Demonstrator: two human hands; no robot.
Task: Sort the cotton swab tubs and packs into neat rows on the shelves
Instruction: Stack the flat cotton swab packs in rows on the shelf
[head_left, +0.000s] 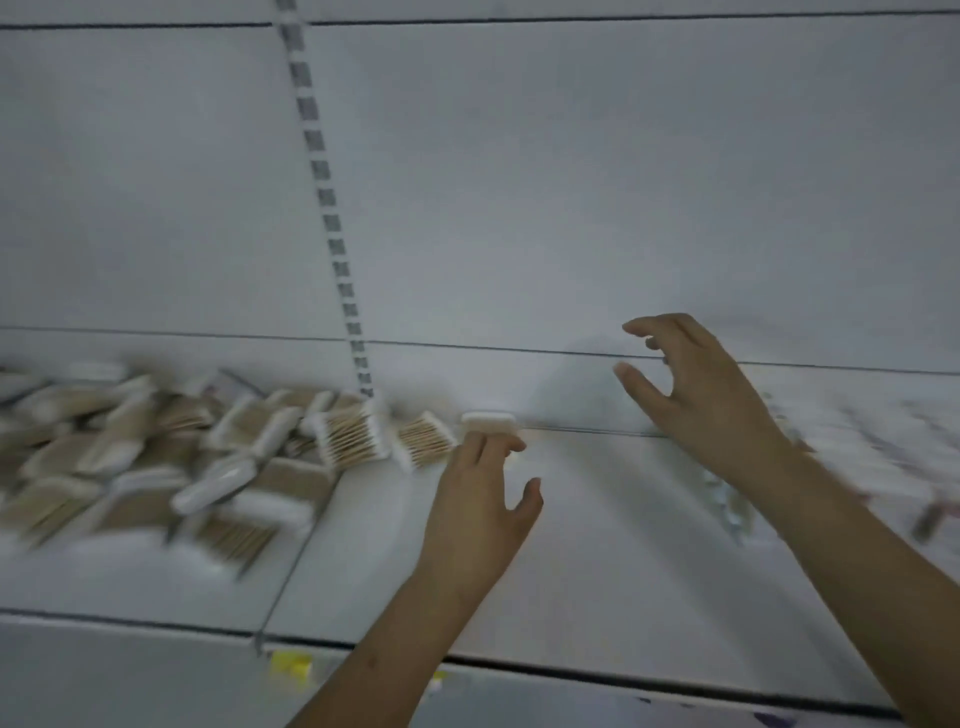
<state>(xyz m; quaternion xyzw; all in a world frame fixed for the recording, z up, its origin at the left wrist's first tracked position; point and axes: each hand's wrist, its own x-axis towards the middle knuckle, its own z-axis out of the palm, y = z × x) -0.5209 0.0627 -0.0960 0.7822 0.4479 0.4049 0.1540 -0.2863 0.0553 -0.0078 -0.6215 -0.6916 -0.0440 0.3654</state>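
On the white metal shelf, toward its left end, lies a loose heap of clear packs of wooden-stemmed cotton swabs, tipped at many angles and overlapping one another; motion blur softens their edges. Two more packs at the heap's right edge, near the slotted grey upright strip in the pale back panel, stand roughly on end. Just right of them, at the back of the shelf, sits a small flat pack with a white top. The left hand reaches to it, fingertips touching or just short of its front edge; blur hides whether the fingers pinch it, and the thumb is held apart to the side. The right hand hovers above the shelf's rear, well apart from the pack, fingers spread and curved like a claw, holding nothing. Blurred small items lie along the shelf's right side, too smeared to identify. A yellow tag sits on the shelf's front edge.
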